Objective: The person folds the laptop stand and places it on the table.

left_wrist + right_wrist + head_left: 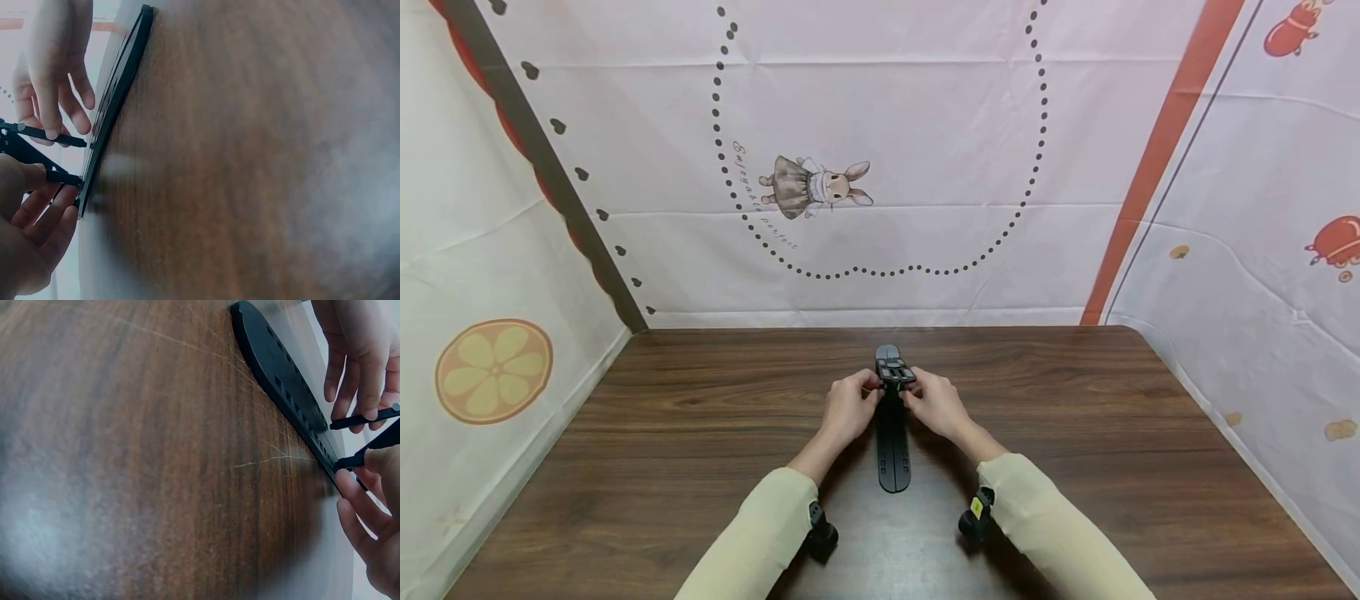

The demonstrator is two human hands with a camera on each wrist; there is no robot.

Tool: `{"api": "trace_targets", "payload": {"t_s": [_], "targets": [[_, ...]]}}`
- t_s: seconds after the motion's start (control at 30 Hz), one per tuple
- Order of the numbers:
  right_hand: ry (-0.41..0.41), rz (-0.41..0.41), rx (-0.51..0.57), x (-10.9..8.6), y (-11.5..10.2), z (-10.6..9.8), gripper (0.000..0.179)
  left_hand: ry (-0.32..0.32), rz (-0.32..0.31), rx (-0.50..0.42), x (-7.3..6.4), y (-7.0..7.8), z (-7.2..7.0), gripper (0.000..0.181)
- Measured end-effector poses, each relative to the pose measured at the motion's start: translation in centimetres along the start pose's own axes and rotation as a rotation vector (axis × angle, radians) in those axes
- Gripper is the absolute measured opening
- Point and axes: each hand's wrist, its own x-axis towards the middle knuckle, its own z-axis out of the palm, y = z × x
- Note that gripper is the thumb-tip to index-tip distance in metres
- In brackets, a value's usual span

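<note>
A long flat black base point(892, 454) with rounded ends and a row of slots lies lengthwise on the table. Over its far half rises a black folding stand piece point(895, 371) with two thin legs. My left hand point(848, 408) pinches the left leg point(62, 178) between thumb and fingers, close to the base. Opposite it, my right hand point(936, 403) pinches the other leg point(362, 419). Both leg ends stand right at the slotted base, as the wrist views show. From the head, the fingertips are partly hidden beside the stand piece.
The dark wood table point(715, 450) extends on both sides of the hands. A white printed cloth point(910, 150) hangs behind its far edge, with more cloth at left and right. Black wrist cameras point(822, 533) sit under both sleeves, close over the table.
</note>
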Motion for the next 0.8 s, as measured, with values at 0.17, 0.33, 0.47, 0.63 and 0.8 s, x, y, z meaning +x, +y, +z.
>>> {"api": "trace_targets", "payload": {"t_s": [0.17, 0.33, 0.47, 0.63, 0.8], "targets": [[0.013, -0.006, -0.029, 0.24, 0.13, -0.03, 0.010, -0.001, -0.004, 0.000, 0.11, 0.00, -0.01, 0.006], [0.013, -0.013, -0.046, 0.30, 0.08, -0.22, 0.009, 0.001, 0.002, 0.000, 0.20, 0.09, -0.10, 0.006], [0.010, -0.021, -0.051, 0.40, 0.16, -0.26, 0.008, 0.004, 0.007, -0.002, 0.24, 0.05, -0.10, 0.006], [0.015, -0.034, -0.060, 0.55, 0.24, -0.26, 0.007, 0.000, 0.003, -0.009, 0.32, -0.01, -0.10, 0.006], [0.024, -0.035, -0.074, 0.69, 0.21, -0.25, 0.008, 0.004, 0.004, -0.015, 0.50, -0.20, -0.06, 0.006]]}}
